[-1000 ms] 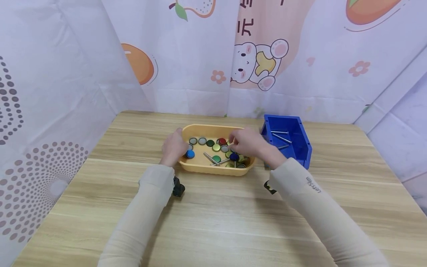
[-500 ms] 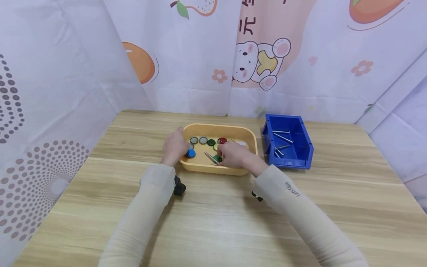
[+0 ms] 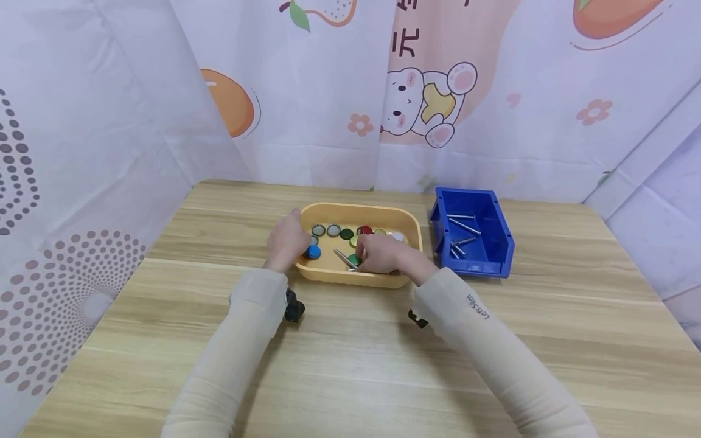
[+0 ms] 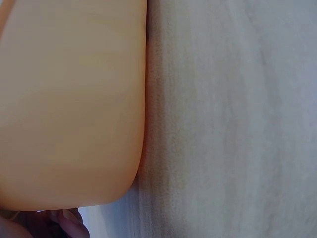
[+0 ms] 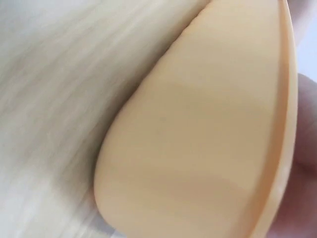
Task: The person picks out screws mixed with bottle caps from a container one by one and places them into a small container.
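A yellow plastic tray [image 3: 356,210] holds several bottle caps and a few metal screws. My left hand [image 3: 287,240] grips the tray's left end; its curled fingers [image 4: 69,220] show at the tray end in the left wrist view. Inside the tray, a blue cap [image 3: 313,252] lies near that hand. My right hand [image 3: 379,253] reaches down into the right half, fingertips beside a screw [image 3: 344,258] and a green cap [image 3: 353,260]. I cannot tell whether it pinches a screw. In the right wrist view the tray wall [image 5: 198,124] hides most of the fingers.
To the right of the tray stands a blue open-front bin [image 3: 502,234] with several screws [image 3: 464,226] in it. Both rest on a wooden table [image 3: 350,365]. A printed curtain [image 3: 317,109] hangs behind the table's far edge.
My right hand has moved left and toward the near side inside the tray, uncovering more of the blue bin and its screws. My left hand stays at the tray's left end.
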`<state>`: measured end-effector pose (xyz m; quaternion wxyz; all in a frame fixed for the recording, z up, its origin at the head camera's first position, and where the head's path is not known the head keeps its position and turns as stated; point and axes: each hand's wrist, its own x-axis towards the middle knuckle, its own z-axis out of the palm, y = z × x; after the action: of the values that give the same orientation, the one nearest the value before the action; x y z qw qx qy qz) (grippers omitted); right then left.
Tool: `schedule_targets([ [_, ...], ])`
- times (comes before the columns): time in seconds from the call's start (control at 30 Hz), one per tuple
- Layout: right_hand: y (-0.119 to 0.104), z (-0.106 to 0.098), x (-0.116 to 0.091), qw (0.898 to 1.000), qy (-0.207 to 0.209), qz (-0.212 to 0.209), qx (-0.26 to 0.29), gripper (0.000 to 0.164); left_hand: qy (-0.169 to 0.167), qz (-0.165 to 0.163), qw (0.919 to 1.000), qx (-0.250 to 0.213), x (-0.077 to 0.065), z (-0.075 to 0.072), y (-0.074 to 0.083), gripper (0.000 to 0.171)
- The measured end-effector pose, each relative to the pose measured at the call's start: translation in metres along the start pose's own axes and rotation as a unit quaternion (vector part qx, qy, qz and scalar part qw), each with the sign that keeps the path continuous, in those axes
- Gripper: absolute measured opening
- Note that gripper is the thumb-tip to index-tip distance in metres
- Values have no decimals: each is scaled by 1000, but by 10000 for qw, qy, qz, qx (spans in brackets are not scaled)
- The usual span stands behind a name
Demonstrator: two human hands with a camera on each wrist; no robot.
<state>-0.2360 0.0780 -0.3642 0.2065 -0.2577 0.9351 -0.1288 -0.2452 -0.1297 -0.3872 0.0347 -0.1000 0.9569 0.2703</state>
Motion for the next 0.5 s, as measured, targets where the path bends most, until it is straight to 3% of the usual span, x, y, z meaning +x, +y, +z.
schedule_targets([
  [0.17,-7,4,2,9995,252,160,91,46,12,-6,10000,24,1,0,0,49],
  [0.5,-7,8,5,9998,33,100,158,32,-16,-22,10000,-24,0,-1,-1,51],
])
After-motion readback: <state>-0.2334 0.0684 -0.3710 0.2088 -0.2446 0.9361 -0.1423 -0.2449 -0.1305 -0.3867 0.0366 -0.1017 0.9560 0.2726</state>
